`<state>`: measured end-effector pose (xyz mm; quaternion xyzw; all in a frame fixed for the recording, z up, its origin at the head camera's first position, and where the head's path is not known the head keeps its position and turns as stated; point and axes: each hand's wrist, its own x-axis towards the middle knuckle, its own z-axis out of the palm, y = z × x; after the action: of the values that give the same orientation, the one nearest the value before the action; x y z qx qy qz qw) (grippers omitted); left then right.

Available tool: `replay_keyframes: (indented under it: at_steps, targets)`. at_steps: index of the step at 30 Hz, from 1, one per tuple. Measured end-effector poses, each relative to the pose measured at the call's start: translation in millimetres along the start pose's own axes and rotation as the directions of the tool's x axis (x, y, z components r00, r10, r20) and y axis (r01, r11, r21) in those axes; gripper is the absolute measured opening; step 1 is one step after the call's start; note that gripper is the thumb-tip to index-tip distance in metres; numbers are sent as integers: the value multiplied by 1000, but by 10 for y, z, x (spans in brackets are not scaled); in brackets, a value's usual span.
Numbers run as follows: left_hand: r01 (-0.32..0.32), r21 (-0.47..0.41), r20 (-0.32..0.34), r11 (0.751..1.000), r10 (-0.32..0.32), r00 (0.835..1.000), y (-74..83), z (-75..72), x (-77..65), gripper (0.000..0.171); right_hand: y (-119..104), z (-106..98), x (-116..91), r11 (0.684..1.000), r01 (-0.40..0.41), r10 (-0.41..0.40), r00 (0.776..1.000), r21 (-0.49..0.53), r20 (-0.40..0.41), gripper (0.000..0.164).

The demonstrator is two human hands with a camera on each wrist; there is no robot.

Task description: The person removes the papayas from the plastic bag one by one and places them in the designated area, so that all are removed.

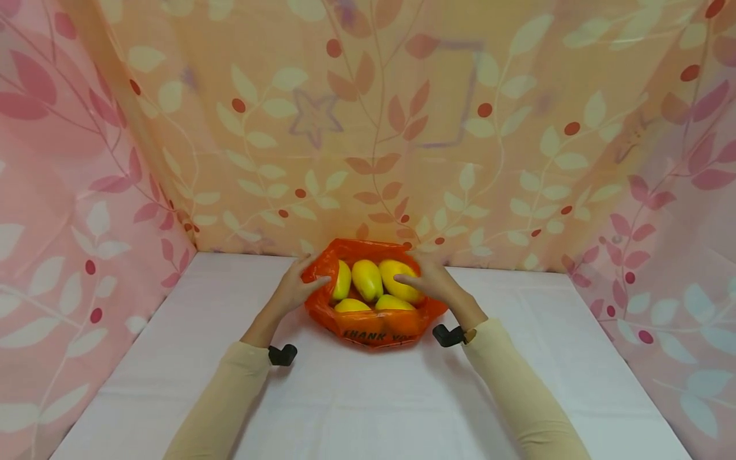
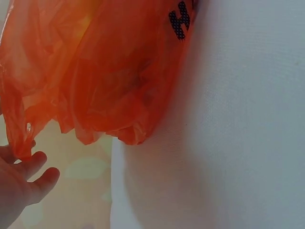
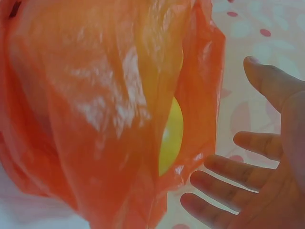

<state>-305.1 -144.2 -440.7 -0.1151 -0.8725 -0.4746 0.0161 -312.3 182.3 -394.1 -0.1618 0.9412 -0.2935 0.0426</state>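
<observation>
An orange plastic bag printed "THANK YOU" lies on the table with its mouth open toward me. Several yellow fruits that look like mangoes sit inside it. My left hand is at the bag's left rim, its thumb over the edge. In the left wrist view, a gathered corner of the bag runs in between the left fingers. At the right side, my right hand is spread by the rim, thumb over the mouth. The right wrist view shows the right fingers straight and apart from the bag.
A white cloth covers the table. Behind stands a yellowish leaf-print curtain, with pink leaf-print curtains along both sides. Black wrist mounts sit on both forearms.
</observation>
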Motion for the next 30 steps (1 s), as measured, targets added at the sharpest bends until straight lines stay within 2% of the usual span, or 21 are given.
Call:
replay_keyframes:
  at_steps: [5, 13, 21, 25, 30]
  targets:
    - [0, 30, -5, 1000, 1, 1000, -13, 35, 20, 76, -44, 52, 55, 999, 17, -17, 1000, -39, 1, 76]
    - [-25, 64, -17, 998, 27, 1000, 11, 96, 37, 73, -98, 132, 119, 993, -32, 37, 998, -115, 41, 78]
    - [19, 94, -22, 995, -17, 1000, -19, 152, 91, 71, -82, 246, 194, 975, -67, 78, 996, -212, 43, 78]
    - [28, 104, -16, 994, -26, 1000, -22, 182, 100, 67, -92, 291, 202, 960, -95, 104, 994, -262, 22, 78]
    - [35, 135, -33, 990, -31, 999, -44, 211, 121, 63, -123, 347, 211, 948, -174, 166, 985, -265, -54, 73]
